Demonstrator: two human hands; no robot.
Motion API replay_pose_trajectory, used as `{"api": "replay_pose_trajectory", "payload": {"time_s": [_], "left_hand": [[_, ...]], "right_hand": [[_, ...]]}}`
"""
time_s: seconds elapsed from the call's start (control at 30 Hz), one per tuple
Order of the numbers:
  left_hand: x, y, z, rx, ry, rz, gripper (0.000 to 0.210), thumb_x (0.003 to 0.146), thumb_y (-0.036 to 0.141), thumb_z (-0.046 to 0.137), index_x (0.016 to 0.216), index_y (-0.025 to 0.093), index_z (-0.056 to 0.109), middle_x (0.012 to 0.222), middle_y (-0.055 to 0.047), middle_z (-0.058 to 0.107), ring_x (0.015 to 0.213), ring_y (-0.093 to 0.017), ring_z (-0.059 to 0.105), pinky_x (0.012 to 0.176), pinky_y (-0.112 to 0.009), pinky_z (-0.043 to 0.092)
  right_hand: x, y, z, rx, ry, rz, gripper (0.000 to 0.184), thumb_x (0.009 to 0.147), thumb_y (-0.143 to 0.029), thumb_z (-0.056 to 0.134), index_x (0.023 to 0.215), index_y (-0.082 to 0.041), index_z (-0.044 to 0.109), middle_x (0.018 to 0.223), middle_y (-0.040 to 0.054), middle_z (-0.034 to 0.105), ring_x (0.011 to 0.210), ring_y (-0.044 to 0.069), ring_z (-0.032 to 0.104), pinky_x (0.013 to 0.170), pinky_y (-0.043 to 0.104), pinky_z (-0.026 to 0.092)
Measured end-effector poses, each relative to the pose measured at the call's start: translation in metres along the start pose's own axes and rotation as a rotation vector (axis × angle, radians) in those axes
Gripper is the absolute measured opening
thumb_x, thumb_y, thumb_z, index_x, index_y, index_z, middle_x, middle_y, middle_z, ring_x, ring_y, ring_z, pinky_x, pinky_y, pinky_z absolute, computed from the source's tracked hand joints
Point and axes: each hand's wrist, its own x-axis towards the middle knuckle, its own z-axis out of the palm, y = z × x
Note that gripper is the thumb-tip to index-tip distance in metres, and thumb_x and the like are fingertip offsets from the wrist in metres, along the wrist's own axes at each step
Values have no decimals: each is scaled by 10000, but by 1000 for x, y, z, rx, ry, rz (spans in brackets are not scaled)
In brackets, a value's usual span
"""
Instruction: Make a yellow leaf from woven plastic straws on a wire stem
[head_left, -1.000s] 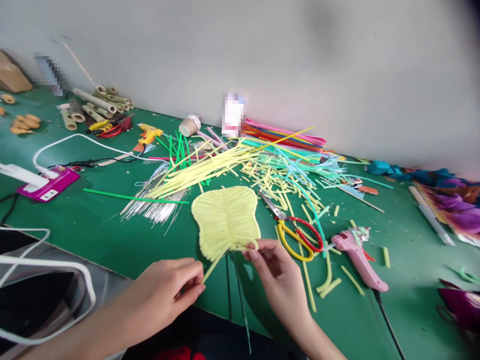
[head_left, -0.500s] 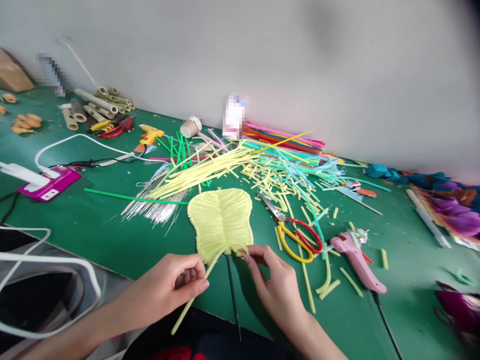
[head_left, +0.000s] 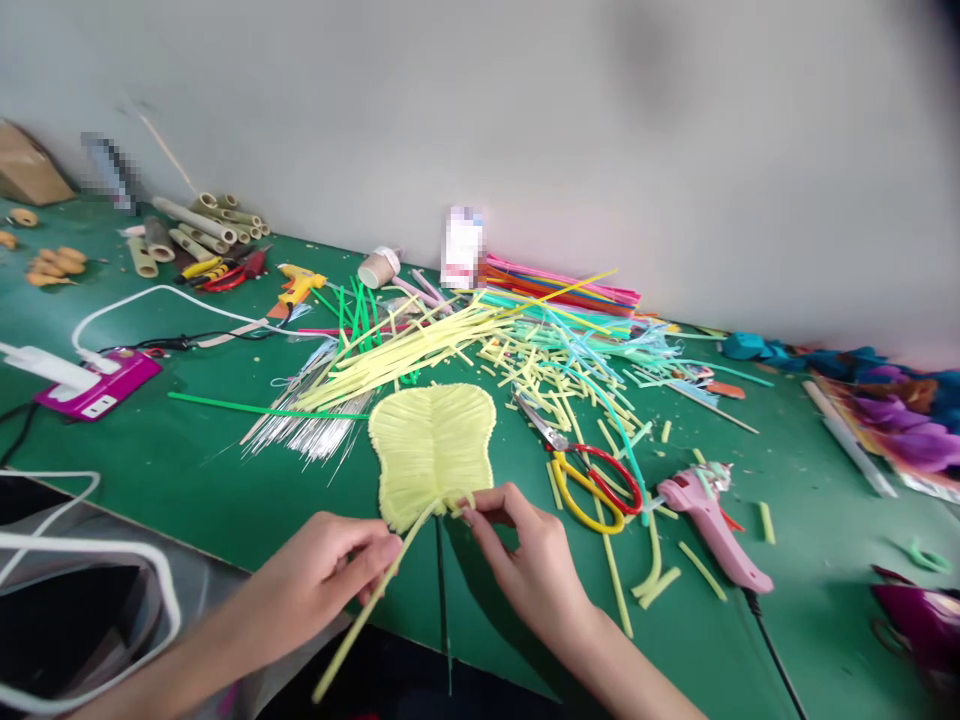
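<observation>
A pale yellow petal-shaped piece (head_left: pixel 431 445), made of flattened pipe cleaners with a fuzzy edge, stands in front of me. From its base a thin dark green stem (head_left: pixel 442 600) runs down toward me. A loose pale yellow pipe cleaner (head_left: pixel 352 640) slants from the base to the lower left. My left hand (head_left: pixel 337 565) is closed, its fingertips pinching this pipe cleaner just below the petal. With thumb and forefinger my right hand (head_left: pixel 525 545) pinches the petal's lower right edge. The fingertip contact there is partly hidden.
Scissors (head_left: pixel 592 485) with red and yellow handles lie to the right, beside a pink glue gun (head_left: pixel 712 525). Behind the petal spread yellow pipe cleaners (head_left: pixel 412 345) and cut bits. A purple power strip (head_left: pixel 101 385), yellow glue gun (head_left: pixel 300 283) and bamboo tubes (head_left: pixel 202 230) are left.
The petal and both hands have shifted slightly left in view. My left hand has turned and its thumb has moved, and the loose pipe cleaner's free end now hangs farther left and lower.
</observation>
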Motion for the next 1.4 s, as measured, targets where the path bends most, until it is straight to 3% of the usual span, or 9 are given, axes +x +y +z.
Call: {"api": "replay_pose_trajectory", "payload": {"time_s": [0.13, 0.23, 0.37, 0.5, 0.6, 0.97, 1.13, 1.27, 1.4], "left_hand": [[14, -14, -14, -121, 323, -58, 373, 905, 514, 521, 1124, 216, 569, 1101, -85, 663, 928, -223, 648, 668, -273, 518], [25, -9, -17, -528, 343, -60, 527, 892, 504, 558, 1339, 263, 417, 1407, -144, 507, 1118, -270, 617, 786, -356, 562], [46, 5, -10, -837, 247, -110, 552, 879, 443, 620, 1358, 282, 397, 1173, -99, 658, 937, -223, 671, 685, -309, 549], [83, 8, -8, -755, 88, -170, 398, 830, 422, 679, 1124, 176, 573, 806, -44, 675, 647, -163, 630, 504, -247, 478], [105, 7, -10, -744, 139, -225, 325, 778, 354, 733, 993, 151, 596, 725, -21, 660, 539, -124, 569, 426, -215, 420], [111, 6, -10, -1011, 127, -96, 315, 795, 292, 727, 1082, 166, 691, 1054, -87, 744, 930, -224, 702, 808, -308, 566], [115, 18, -16, -1003, 166, -51, 384, 813, 316, 717, 1169, 180, 666, 1183, -92, 711, 1027, -251, 687, 798, -300, 569], [121, 31, -24, -1126, 178, -54, 398, 817, 257, 703, 1197, 155, 643, 1158, -110, 720, 976, -245, 706, 747, -293, 578], [129, 49, -21, -1302, 72, -109, 398, 861, 210, 621, 1247, 114, 600, 1108, -127, 736, 888, -241, 729, 714, -313, 587]], "right_hand": [[3, 8, 4, 65, 17, 29, 87, 947, -250, 530, 897, -208, 587, 856, 31, 709, 771, 156, 692, 731, 255, 544], [6, 13, 7, 125, 43, 55, 98, 947, -283, 537, 897, -212, 582, 851, 32, 704, 788, 161, 698, 748, 261, 550], [8, 20, 7, 237, 77, 117, 115, 942, -323, 553, 888, -222, 544, 828, 32, 709, 772, 164, 703, 732, 264, 555], [9, 26, 3, 288, 130, 135, 112, 943, -332, 554, 912, -227, 530, 834, 33, 716, 764, 167, 701, 708, 265, 553], [9, 29, -1, 220, 179, 101, 83, 941, -303, 557, 914, -224, 553, 860, 37, 713, 791, 167, 697, 737, 272, 552], [13, 13, -12, -360, 232, -226, 87, 888, -130, 581, 860, -209, 605, 1146, 105, 577, 1067, 255, 542, 913, 439, 470], [20, -3, -29, -520, 195, -196, 53, 904, -257, 611, 910, -217, 645, 1192, 116, 541, 1100, 287, 519, 904, 451, 489], [14, -7, -48, -478, 332, -107, 452, 913, -360, 590, 1343, -262, 496, 1276, 127, 503, 1118, 276, 540, 914, 436, 503], [9, -1, -48, -191, 468, 76, 350, 887, -398, 606, 1182, -218, 555, 1030, 89, 637, 812, 200, 643, 719, 319, 551]]}}
